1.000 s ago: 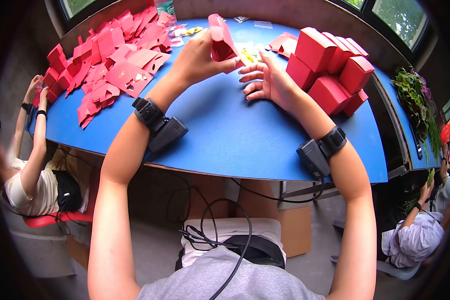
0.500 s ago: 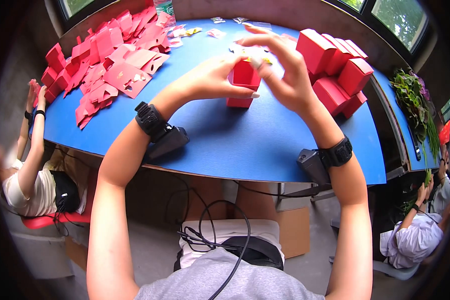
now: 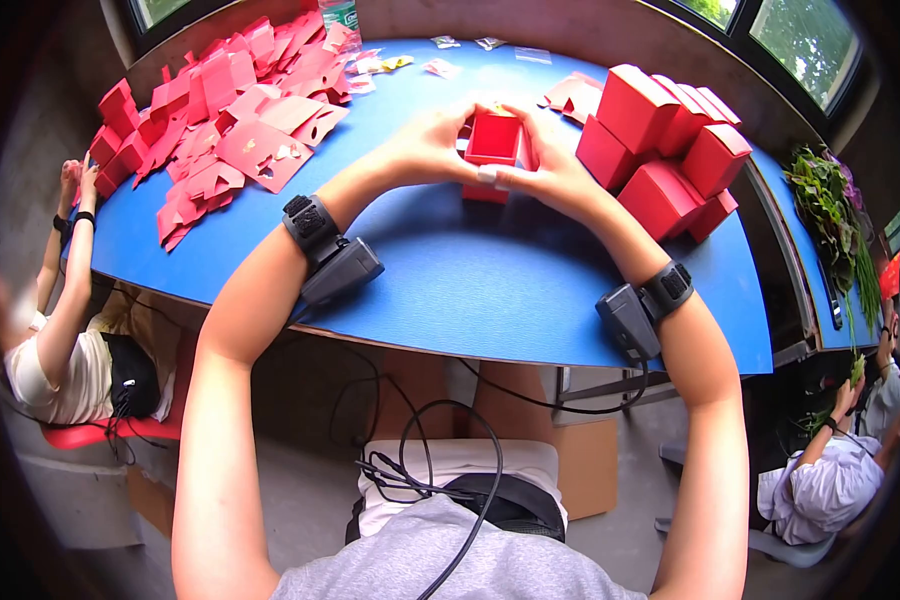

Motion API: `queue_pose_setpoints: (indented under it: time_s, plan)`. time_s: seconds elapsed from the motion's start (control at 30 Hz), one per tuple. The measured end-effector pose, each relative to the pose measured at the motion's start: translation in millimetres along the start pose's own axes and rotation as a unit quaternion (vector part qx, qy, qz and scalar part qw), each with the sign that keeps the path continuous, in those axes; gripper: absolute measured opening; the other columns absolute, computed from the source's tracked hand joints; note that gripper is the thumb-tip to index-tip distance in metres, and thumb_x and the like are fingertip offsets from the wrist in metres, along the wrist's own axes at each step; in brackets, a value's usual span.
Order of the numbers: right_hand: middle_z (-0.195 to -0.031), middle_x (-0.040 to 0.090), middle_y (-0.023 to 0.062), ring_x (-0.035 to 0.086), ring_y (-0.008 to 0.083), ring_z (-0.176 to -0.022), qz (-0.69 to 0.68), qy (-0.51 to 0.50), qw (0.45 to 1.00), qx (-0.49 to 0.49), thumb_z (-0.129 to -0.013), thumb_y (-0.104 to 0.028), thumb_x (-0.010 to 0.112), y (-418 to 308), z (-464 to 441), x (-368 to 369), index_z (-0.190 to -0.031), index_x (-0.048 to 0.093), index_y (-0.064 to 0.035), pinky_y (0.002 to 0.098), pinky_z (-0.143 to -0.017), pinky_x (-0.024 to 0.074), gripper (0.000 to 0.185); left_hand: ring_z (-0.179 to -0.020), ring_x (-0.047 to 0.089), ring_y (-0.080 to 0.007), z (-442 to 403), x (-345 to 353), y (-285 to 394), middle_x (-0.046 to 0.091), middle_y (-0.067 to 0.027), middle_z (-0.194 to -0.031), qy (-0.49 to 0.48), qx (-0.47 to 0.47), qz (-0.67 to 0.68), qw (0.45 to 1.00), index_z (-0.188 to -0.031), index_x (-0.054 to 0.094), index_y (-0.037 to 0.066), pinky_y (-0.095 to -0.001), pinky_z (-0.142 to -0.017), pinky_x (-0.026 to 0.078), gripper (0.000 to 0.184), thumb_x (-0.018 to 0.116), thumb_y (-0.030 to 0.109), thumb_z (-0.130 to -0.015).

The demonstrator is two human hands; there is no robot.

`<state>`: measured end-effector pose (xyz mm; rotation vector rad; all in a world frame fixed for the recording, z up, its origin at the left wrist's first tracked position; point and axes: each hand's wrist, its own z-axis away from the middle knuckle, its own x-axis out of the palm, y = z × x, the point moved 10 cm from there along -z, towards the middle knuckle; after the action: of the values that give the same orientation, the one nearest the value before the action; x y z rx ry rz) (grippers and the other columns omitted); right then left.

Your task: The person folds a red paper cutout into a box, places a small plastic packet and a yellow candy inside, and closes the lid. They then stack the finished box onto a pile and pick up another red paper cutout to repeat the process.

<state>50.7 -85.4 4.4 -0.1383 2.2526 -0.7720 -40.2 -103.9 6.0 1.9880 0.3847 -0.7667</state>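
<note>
Head view is showing the box (image 3: 493,150) standing between the two hands, its long axis running upright and its open mouth facing up. Left hand (image 3: 428,148) and right hand (image 3: 558,168) are lying about equally near, cupping opposite sides. Fingers of both are curling partway closed around the box, holding it, with thumbs meeting across its near side (whether its base is bearing on the worktop (image 3: 440,280), I cannot tell). It is sitting inward from the worktop's far edge.
</note>
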Motion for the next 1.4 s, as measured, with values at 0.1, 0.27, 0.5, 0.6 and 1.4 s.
queue_pose_setpoints:
  time_s: [0.1, 0.27, 0.5, 0.6, 1.4]
  plan:
    - [-0.118, 0.049, 0.0167, 0.051, 0.0263, -0.11, -0.115, -0.025, 0.992, 0.054, -0.067, -0.038, 0.077, 2.9, 1.1, 6.9, -0.126, 0.038, -0.0037, 0.0344, -0.09, 0.045, 0.079, -0.107, 0.053, -0.0202, 1.3, 3.6, 2.3, 0.054, -0.0152, -0.115, -0.015, 0.01, 0.008, 1.0, -0.12, 0.043, 0.0, -0.0324, -0.094, 0.041, 0.072, 0.079, 0.024, -0.063]
    - [-0.115, 0.052, 0.0135, 0.053, 0.0251, -0.106, -0.16, -0.015, 0.984, 0.073, -0.066, -0.037, 0.079, 4.7, 2.3, 7.5, -0.122, 0.041, -0.0055, 0.0336, -0.087, 0.0462, 0.075, -0.124, 0.039, -0.028, 11.8, 11.6, 3.4, 0.033, -0.0179, -0.137, -0.132, -0.015, 0.005, 0.991, -0.138, 0.021, 0.002, -0.0386, -0.1, 0.036, 0.099, 0.081, 0.028, -0.063]
    - [-0.113, 0.051, 0.0126, 0.052, 0.023, -0.106, -0.091, -0.039, 0.99, 0.1, -0.068, -0.038, 0.077, 4.1, 3.2, 10.6, -0.125, 0.037, -0.0072, 0.0333, -0.088, 0.0454, 0.076, -0.114, 0.049, -0.025, 9.3, -111.6, -84.8, 0.048, -0.0157, -0.127, 0.011, -0.153, -0.071, 0.986, -0.125, 0.048, 0.005, -0.0344, -0.093, 0.04, 0.052, 0.054, 0.041, -0.088]
    - [-0.113, 0.051, 0.0138, 0.052, 0.0242, -0.106, -0.098, -0.037, 0.989, 0.104, -0.068, -0.038, 0.077, 1.7, 3.9, 9.3, -0.124, 0.037, -0.0073, 0.034, -0.087, 0.0459, 0.076, -0.094, 0.058, -0.0284, -3.2, -141.0, -123.8, 0.059, -0.0172, -0.103, 0.081, -0.109, -0.348, 0.928, -0.114, 0.053, 0.002, -0.0359, -0.08, 0.046, 0.038, 0.057, 0.025, -0.084]
    - [-0.115, 0.05, 0.0187, 0.053, 0.0275, -0.107, -0.09, -0.019, 0.993, 0.074, -0.064, -0.032, 0.077, 0.2, 3.1, 5.8, -0.124, 0.038, -0.0016, 0.035, -0.09, 0.0442, 0.078, -0.079, 0.06, -0.03, -26.5, -6.5, 51.1, 0.062, -0.0162, -0.083, -0.081, 0.052, -0.261, 0.96, -0.084, 0.067, 0.001, -0.0369, -0.071, 0.047, 0.016, 0.066, 0.014, -0.075]
